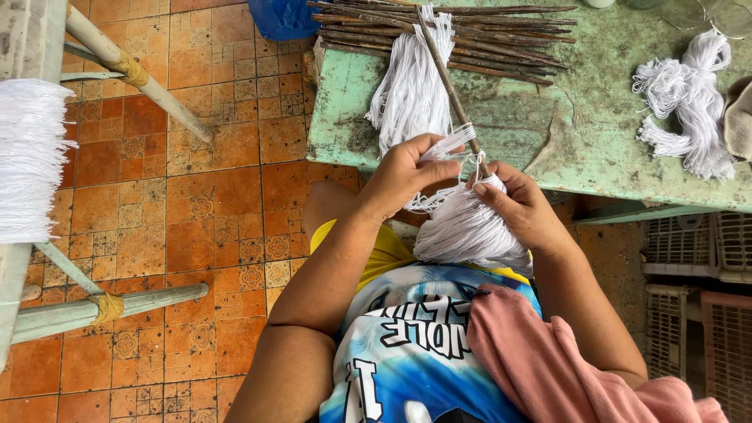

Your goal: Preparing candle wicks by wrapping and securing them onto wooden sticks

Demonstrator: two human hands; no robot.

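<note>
My left hand (405, 174) pinches a strip of white string (451, 143) drawn taut near a thin brown stick (449, 82). My right hand (521, 207) grips the stick's lower end together with a thick bundle of white yarn (470, 231) that hangs over my lap. The stick slants up across the edge of a worn green table (580, 133). A second bundle of white yarn (411, 86) hangs from the same stick higher up, over the table edge.
Several brown sticks (501, 35) lie stacked at the table's far side. Loose white yarn (689, 98) lies at the right. A frame of pale poles (141, 78) carrying white fringe (27, 160) stands left on orange tiles. Plastic crates (697, 243) sit under the table.
</note>
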